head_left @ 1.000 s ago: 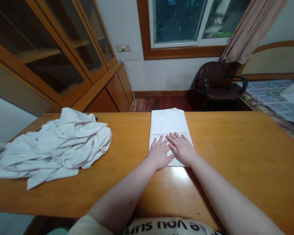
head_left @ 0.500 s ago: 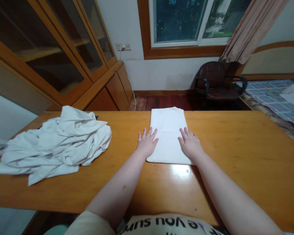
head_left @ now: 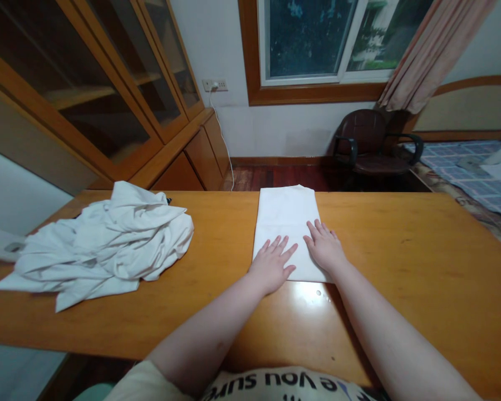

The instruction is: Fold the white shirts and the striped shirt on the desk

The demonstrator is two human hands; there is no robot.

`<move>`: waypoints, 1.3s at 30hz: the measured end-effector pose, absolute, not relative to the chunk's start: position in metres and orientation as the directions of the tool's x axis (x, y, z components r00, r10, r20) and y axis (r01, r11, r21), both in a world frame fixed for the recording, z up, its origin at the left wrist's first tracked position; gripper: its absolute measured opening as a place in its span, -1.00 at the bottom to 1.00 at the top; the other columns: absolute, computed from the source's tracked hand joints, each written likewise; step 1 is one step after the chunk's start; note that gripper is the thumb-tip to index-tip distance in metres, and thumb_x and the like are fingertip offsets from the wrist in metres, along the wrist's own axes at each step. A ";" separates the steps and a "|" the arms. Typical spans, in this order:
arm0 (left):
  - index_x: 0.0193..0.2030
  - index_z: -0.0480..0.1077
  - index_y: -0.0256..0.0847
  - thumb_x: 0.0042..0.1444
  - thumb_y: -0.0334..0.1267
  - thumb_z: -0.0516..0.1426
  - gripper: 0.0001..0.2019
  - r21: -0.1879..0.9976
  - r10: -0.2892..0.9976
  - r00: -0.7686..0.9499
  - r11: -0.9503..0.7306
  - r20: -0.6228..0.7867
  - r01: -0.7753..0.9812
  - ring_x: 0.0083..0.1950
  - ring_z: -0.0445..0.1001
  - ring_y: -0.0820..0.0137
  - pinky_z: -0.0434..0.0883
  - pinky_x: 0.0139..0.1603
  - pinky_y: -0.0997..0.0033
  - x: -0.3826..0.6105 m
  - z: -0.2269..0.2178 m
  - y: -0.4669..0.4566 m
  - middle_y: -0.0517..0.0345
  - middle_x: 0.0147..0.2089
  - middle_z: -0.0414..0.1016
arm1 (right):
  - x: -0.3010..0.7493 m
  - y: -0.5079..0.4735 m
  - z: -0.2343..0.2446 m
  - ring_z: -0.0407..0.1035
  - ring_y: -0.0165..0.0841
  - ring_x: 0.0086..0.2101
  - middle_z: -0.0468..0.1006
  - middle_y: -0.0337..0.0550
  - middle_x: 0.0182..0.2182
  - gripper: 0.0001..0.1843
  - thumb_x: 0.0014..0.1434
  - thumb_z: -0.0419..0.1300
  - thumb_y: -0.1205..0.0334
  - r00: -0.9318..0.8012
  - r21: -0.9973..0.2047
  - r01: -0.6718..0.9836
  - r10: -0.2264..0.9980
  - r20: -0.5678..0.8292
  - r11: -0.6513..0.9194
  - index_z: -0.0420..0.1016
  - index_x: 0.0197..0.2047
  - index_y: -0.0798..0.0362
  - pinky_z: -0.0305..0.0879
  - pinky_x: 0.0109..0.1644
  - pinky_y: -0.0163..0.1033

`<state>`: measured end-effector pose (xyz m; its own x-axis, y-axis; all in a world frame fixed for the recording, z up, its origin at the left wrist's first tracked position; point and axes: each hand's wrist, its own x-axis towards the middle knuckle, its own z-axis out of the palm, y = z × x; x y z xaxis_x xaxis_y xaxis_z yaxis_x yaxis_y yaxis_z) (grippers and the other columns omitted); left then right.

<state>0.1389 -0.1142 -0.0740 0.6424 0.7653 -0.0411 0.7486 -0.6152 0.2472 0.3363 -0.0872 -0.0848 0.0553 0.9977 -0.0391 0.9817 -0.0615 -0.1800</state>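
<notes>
A white cloth folded into a flat rectangle (head_left: pixel 287 214) lies on the wooden table (head_left: pixel 417 267), its far end at the table's back edge. My left hand (head_left: pixel 272 263) rests flat on the cloth's near left part, fingers spread. On the cloth's right edge lies my right hand (head_left: pixel 324 245), palm down with its fingers apart. Neither hand grips anything. To the left, a crumpled heap of white cloth (head_left: pixel 117 239) sits on the table, apart from both hands.
A white strip with holes (head_left: pixel 2 243) juts in beside the heap. Small wet-looking spots (head_left: pixel 318 293) show near the cloth. Beyond the table stand a glass-door cabinet (head_left: pixel 171 131) and a brown armchair (head_left: pixel 365 142); a bed (head_left: pixel 463 161) is at the right.
My left hand has slid from the folded cloth's left edge toward its near middle. My right hand has stayed at the right edge. The camera view has shifted slightly.
</notes>
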 end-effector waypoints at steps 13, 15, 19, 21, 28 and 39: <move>0.01 0.43 -0.21 0.25 -0.12 -0.09 -0.61 0.561 0.995 0.068 -0.098 0.074 0.822 0.27 0.23 0.18 0.13 0.27 0.01 0.033 -0.081 -0.108 -0.06 0.19 0.36 | 0.337 -0.087 -0.087 -0.09 -0.16 0.28 -0.01 -0.03 0.34 -0.41 0.32 -0.19 0.01 0.071 -0.189 0.979 0.997 -0.040 -0.077 0.04 0.35 0.02 -0.14 0.29 0.04; -0.19 0.51 -0.16 0.24 -0.12 -0.08 -0.64 0.702 0.991 0.125 -0.126 0.053 0.700 0.07 0.41 0.29 0.28 0.17 0.19 0.025 -0.075 -0.112 0.05 -0.03 0.52 | 0.338 -0.087 -0.087 -0.08 -0.16 0.28 0.00 -0.04 0.34 -0.41 0.32 -0.19 0.01 0.075 -0.195 0.978 0.997 -0.035 -0.081 0.04 0.35 0.02 -0.14 0.30 0.04; -0.38 0.50 -0.15 0.18 -0.16 0.01 -0.72 0.781 0.948 0.316 -0.176 -0.028 0.600 -0.15 0.46 0.34 0.37 -0.03 0.33 0.032 -0.061 -0.118 0.13 -0.26 0.53 | 0.338 -0.088 -0.087 -0.08 -0.17 0.28 0.00 -0.05 0.34 -0.42 0.32 -0.19 0.01 0.075 -0.202 0.976 0.997 -0.031 -0.080 0.05 0.34 0.01 -0.14 0.30 0.04; -0.43 0.47 -0.17 0.16 -0.18 0.03 -0.74 0.784 0.923 0.380 -0.193 -0.059 0.590 -0.19 0.45 0.36 0.37 -0.11 0.37 0.036 -0.057 -0.119 0.13 -0.29 0.50 | 0.338 -0.088 -0.087 -0.08 -0.17 0.28 0.00 -0.05 0.33 -0.42 0.32 -0.19 0.01 0.075 -0.205 0.976 0.997 -0.028 -0.079 0.05 0.34 0.01 -0.13 0.30 0.04; -0.23 0.33 -0.17 0.02 -0.20 0.17 -0.81 0.799 0.905 0.391 -0.108 -0.167 0.592 -0.39 0.31 0.45 0.26 -0.36 0.46 0.036 -0.063 -0.121 0.27 -0.40 0.37 | 0.339 -0.087 -0.089 -0.06 -0.16 0.28 0.01 -0.03 0.33 -0.42 0.32 -0.19 0.02 0.069 -0.194 0.978 0.997 -0.019 -0.072 0.06 0.34 0.03 -0.11 0.29 0.06; 0.09 0.18 -0.15 -0.05 -0.35 0.19 -0.48 0.845 0.878 0.444 -0.097 -0.177 0.527 -0.31 0.32 0.46 0.28 -0.21 0.44 0.042 -0.066 -0.125 0.24 -0.24 0.46 | 0.336 -0.089 -0.090 -0.03 -0.16 0.27 0.04 -0.01 0.32 -0.41 0.32 -0.20 0.03 0.112 -0.186 0.977 0.994 0.010 -0.108 0.08 0.33 0.06 -0.08 0.29 0.06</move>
<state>0.0418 -0.1247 -0.0664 0.4442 0.8784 -0.1766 0.5267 -0.0966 0.8446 0.3357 -0.0886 -0.0896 0.1117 0.9937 0.0101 0.9766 -0.1079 -0.1860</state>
